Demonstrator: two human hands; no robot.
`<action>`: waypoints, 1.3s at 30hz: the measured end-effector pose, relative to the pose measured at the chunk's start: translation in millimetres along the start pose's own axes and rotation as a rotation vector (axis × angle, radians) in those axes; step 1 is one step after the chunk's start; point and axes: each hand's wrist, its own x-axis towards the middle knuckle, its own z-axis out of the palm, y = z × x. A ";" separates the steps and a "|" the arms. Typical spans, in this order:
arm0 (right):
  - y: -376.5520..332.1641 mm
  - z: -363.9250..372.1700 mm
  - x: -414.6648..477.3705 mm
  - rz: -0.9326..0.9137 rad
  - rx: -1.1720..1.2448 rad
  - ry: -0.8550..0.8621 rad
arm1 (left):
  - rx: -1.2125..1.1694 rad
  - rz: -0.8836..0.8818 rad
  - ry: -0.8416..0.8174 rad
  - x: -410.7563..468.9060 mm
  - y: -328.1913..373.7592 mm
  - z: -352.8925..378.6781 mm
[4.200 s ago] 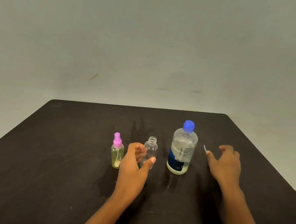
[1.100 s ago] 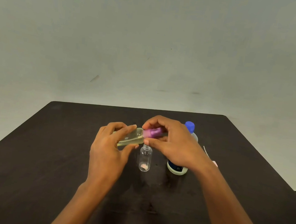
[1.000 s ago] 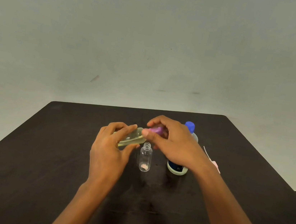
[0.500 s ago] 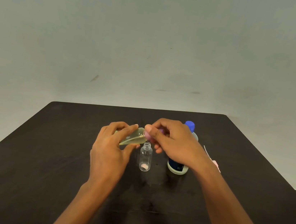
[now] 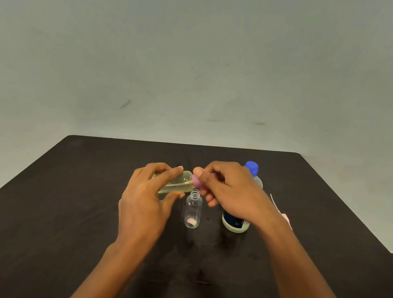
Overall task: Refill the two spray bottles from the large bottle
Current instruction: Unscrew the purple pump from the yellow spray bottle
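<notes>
My left hand [image 5: 144, 202] holds a small yellowish spray bottle [image 5: 177, 184] tilted almost on its side above the table. My right hand [image 5: 231, 191] grips its pink spray cap [image 5: 195, 180] at the bottle's neck. Just below stands a clear small bottle [image 5: 193, 208], upright and uncapped, with something pale pink at its bottom. The large bottle [image 5: 240, 223] with a blue cap [image 5: 251, 167] stands upright to the right, mostly hidden behind my right hand.
A pink spray head with a white tube [image 5: 280, 210] lies on the dark table [image 5: 56, 218] to the right of the large bottle. A pale wall rises behind the table's far edge.
Since four seconds ago both hands lifted the yellowish bottle from the table. In the last second my right fingers have shifted around the pink cap; the bottle stays tilted in place.
</notes>
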 end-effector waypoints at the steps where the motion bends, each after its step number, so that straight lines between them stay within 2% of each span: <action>1: 0.4 0.1 -0.2 -0.011 0.014 -0.018 | 0.004 -0.001 -0.003 0.1 -0.1 0.1; 5: 3.7 -2.8 -0.3 -0.107 -0.059 -0.031 | 0.005 -0.017 -0.007 0.0 -1.8 -0.1; 11: 0.3 -0.2 -1.0 -0.027 0.011 0.002 | 0.007 -0.005 -0.004 -0.1 1.0 -0.6; 16: 2.5 -2.1 -2.0 -0.126 -0.032 -0.010 | 0.008 -0.019 -0.018 -0.7 -0.9 -0.7; 23: 1.1 1.0 -2.8 -0.067 -0.038 0.019 | -0.017 -0.038 -0.033 -0.9 2.0 -1.3; 28: 0.5 -3.3 -2.4 -0.126 -0.082 -0.012 | -0.010 -0.040 -0.035 -0.6 0.7 -1.3; 34: -0.7 -0.6 -0.5 -0.041 -0.078 0.019 | -0.019 -0.044 -0.026 0.2 3.6 -1.2; 39: 0.1 -4.0 -3.1 -0.116 -0.164 -0.018 | -0.006 -0.058 -0.041 -1.9 0.4 -0.3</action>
